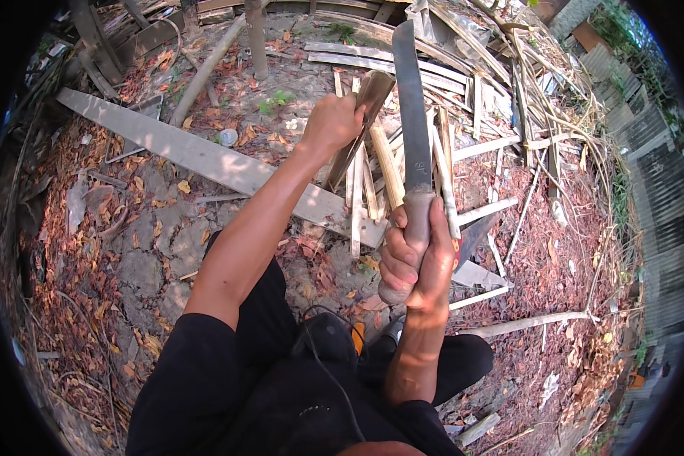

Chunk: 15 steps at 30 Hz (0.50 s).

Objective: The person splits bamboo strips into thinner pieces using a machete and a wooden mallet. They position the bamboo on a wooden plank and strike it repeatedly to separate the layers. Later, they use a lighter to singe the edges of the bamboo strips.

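My right hand (pixel 416 254) is wrapped round the thick wooden handle of a machete (pixel 411 114). Its long dark blade points up and away from me, clear of the wood below. To the left, my left hand (pixel 333 125) grips a dark brown piece of wood (pixel 374 93) near its upper end. That piece stands tilted, its lower end down by a long grey plank (pixel 228 163) lying on the ground. Between my hands, several pale split sticks (pixel 387 167) lean across the plank, partly behind the machete handle.
A heap of boards and branches (pixel 463 68) covers the far right. Corrugated sheets (pixel 650 190) stand along the right side. Posts (pixel 256 38) rise at the back. A branch (pixel 532 324) lies by my right knee. Dry leaves and cracked soil (pixel 137 258) surround me.
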### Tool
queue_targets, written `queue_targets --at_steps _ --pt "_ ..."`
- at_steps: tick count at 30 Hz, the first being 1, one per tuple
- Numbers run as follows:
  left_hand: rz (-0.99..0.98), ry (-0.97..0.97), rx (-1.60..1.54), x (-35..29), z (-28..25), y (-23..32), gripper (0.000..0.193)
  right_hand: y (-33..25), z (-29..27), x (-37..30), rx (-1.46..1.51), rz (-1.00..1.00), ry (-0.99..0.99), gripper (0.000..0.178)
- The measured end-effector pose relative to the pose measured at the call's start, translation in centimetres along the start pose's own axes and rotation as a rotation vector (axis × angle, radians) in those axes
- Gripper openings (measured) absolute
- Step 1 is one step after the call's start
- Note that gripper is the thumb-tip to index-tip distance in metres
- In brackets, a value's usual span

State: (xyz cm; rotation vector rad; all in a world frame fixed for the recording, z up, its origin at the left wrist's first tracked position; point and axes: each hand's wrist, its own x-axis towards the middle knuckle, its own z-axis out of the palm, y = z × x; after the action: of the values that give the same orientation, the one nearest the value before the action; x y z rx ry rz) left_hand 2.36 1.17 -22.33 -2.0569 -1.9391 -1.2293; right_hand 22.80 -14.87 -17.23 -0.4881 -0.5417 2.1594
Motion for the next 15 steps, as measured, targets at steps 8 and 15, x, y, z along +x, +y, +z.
queue_targets --at_steps 8,15 --pt "0.028 0.052 -0.035 0.3 0.6 -0.1 0.029 1.7 3.6 -1.4 -0.665 -0.635 0.312 0.055" --pt "-0.021 -0.024 -0.050 0.0 0.3 0.7 0.023 3.8 -1.0 3.2 -1.289 -0.390 0.525 0.039"
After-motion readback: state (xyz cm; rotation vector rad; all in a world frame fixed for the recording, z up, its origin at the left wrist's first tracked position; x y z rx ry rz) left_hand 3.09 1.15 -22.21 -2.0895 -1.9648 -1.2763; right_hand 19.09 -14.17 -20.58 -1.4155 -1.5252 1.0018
